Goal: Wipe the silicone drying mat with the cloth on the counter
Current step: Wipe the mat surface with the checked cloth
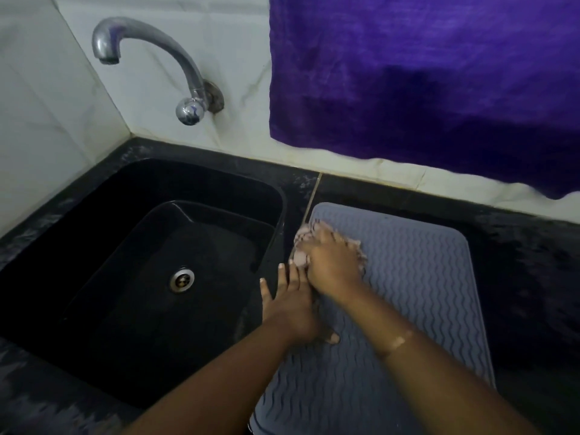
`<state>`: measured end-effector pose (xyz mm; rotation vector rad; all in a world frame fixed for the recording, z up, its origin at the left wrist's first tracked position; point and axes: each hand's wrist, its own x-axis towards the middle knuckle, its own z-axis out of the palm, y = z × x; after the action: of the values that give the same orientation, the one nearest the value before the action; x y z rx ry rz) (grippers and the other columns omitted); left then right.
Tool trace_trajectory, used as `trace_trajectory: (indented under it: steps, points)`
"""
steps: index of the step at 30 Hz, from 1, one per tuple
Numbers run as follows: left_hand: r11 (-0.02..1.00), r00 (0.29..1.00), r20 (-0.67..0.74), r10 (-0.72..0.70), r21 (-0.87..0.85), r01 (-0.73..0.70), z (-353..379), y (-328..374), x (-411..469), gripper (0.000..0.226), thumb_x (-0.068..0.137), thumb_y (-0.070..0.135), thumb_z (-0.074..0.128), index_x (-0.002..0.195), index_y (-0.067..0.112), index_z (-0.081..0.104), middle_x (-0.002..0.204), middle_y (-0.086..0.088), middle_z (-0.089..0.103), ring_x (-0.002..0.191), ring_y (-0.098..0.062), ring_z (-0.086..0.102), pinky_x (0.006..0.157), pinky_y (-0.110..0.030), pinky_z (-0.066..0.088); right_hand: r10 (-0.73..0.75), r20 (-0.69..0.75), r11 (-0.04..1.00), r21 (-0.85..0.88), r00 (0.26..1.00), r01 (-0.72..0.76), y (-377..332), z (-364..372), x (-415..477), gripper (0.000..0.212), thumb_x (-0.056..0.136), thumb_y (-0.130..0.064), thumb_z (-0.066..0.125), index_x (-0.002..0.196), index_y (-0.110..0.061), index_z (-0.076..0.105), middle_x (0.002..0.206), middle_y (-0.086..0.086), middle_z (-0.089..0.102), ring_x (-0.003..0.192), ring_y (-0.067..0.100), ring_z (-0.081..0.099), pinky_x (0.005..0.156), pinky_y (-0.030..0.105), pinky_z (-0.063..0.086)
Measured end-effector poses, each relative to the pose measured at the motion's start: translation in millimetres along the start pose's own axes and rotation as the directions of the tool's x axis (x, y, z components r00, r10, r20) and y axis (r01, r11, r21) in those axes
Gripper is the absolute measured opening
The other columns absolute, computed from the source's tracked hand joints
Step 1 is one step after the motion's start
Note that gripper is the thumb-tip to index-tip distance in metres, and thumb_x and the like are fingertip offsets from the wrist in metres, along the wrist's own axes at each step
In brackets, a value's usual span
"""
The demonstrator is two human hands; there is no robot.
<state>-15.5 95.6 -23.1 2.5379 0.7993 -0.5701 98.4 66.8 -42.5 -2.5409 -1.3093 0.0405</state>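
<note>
Grey-blue silicone with a raised wave pattern is what fills the right half of your view: the drying mat [414, 277] lies flat on the black tabletop [518, 262], just beside the sink [125, 171], and its near end runs out of the bottom of the frame. The cloth [302, 238] is a pale, pinkish bunch at the mat's far left corner, mostly covered by your right hand [332, 262], so you see only its puffed edges on either side of that hand. Your right fingers [326, 238] lie close together and fairly straight across the cloth, pressing it down, though motion blur smears the fingertips. Your left hand [292, 306] rests flat at the mat's left edge, its fingers [266, 293] spread and straight toward the sink rim, the thumb on the mat; your right wrist crosses over part of it. Both forearms are cut off at the bottom. The sink basin is very dark, and only the metal drain [181, 279] stands out. A chrome tap [150, 64] juts from the tiled wall, and a purple fabric [423, 73] hangs above the tabletop, cropped at the top and right.
</note>
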Motion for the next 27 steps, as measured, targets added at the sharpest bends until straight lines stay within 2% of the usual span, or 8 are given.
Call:
trace_trajectory:
  steps: [4, 7, 10, 14, 18, 20, 24, 27]
  points:
    - [0.999, 0.989, -0.148, 0.003, -0.044, -0.009, 18.4, -4.1, -19.1, 0.113, 0.076, 0.067, 0.055, 0.148, 0.014, -0.014, 0.156, -0.004, -0.020, 0.139, -0.021, -0.028, 0.105, -0.052, -0.023, -0.054, 0.014, 0.995, -0.084, 0.998, 0.055, 25.8, -7.9, -5.1, 0.041, 0.089, -0.028, 0.049, 0.129, -0.034, 0.052, 0.147, 0.009, 0.034, 0.129, 0.036, 0.034, 0.104, 0.048, 0.028]
    - [1.000, 0.969, -0.246, 0.006, -0.006, -0.008, 31.0, -5.5, -29.2, 0.098, 0.083, 0.068, 0.041, 0.149, 0.014, -0.007, 0.158, -0.002, -0.012, 0.141, -0.020, -0.023, 0.105, -0.049, -0.025, 0.078, 0.005, 0.976, -0.206, 0.997, -0.075, 31.7, -21.7, 38.6, 0.042, 0.089, -0.024, 0.051, 0.131, -0.030, 0.050, 0.137, 0.012, 0.039, 0.123, 0.035, 0.036, 0.101, 0.049, 0.035]
    - [0.999, 0.962, -0.270, 0.031, 0.050, -0.018, 34.2, -9.6, -30.5, 0.096, 0.083, 0.073, 0.032, 0.150, 0.015, -0.005, 0.159, -0.001, -0.009, 0.142, -0.020, -0.021, 0.106, -0.049, -0.026, 0.204, 0.030, 0.972, -0.126, 0.978, -0.199, 14.2, -24.8, 52.0, 0.039, 0.088, -0.023, 0.055, 0.126, -0.030, 0.055, 0.138, 0.012, 0.038, 0.126, 0.036, 0.034, 0.103, 0.054, 0.033]
    - [0.990, 0.964, -0.254, 0.084, 0.131, -0.052, 29.5, -12.9, -27.9, 0.098, 0.082, 0.076, 0.029, 0.151, 0.013, -0.003, 0.159, -0.004, -0.005, 0.143, -0.020, -0.017, 0.106, -0.048, -0.027, 0.078, 0.094, 0.997, -0.014, 0.993, -0.076, -11.0, -14.8, -10.9, 0.045, 0.086, -0.026, 0.057, 0.130, -0.031, 0.052, 0.150, 0.007, 0.029, 0.136, 0.034, 0.027, 0.109, 0.054, 0.028]
    - [0.984, 0.964, -0.228, 0.138, 0.139, -0.108, 24.2, -13.8, -30.0, 0.093, 0.082, 0.072, 0.035, 0.151, 0.017, 0.007, 0.159, -0.004, 0.000, 0.144, -0.019, -0.015, 0.107, -0.045, -0.026, 0.028, 0.064, 0.997, 0.065, 0.998, -0.032, -12.2, -11.8, -64.5, 0.042, 0.080, -0.024, 0.054, 0.121, -0.033, 0.055, 0.129, 0.007, 0.047, 0.118, 0.032, 0.045, 0.097, 0.046, 0.042]
    - [0.980, 0.973, -0.177, 0.145, 0.164, -0.116, 19.3, -17.9, -30.2, 0.100, 0.080, 0.075, 0.036, 0.151, 0.014, 0.001, 0.159, -0.005, -0.004, 0.144, -0.019, -0.015, 0.108, -0.044, -0.025, 0.006, 0.060, 0.999, 0.038, 0.998, -0.008, -8.8, -13.0, -51.8, 0.039, 0.082, -0.026, 0.053, 0.120, -0.033, 0.053, 0.123, 0.007, 0.047, 0.114, 0.032, 0.046, 0.090, 0.044, 0.044]
    - [0.974, 0.988, -0.047, 0.146, 0.184, -0.135, 1.9, -25.9, -26.0, 0.108, 0.074, 0.079, 0.041, 0.150, 0.017, -0.004, 0.158, 0.000, -0.009, 0.143, -0.020, -0.020, 0.106, -0.048, -0.026, 0.119, 0.037, 0.988, -0.107, 0.992, -0.114, 10.8, -24.6, 15.5, 0.037, 0.089, -0.024, 0.050, 0.125, -0.032, 0.051, 0.130, 0.012, 0.043, 0.120, 0.036, 0.040, 0.097, 0.050, 0.037]
    - [0.977, 0.991, 0.048, 0.125, 0.167, -0.131, -7.0, -28.1, -23.5, 0.111, 0.071, 0.078, 0.049, 0.150, 0.021, -0.007, 0.158, 0.003, -0.014, 0.141, -0.023, -0.024, 0.100, -0.051, -0.030, 0.194, 0.032, 0.977, -0.102, 0.981, -0.190, 7.5, -25.3, 25.5, 0.041, 0.088, -0.020, 0.053, 0.128, -0.028, 0.052, 0.137, 0.014, 0.039, 0.125, 0.037, 0.036, 0.102, 0.050, 0.033]
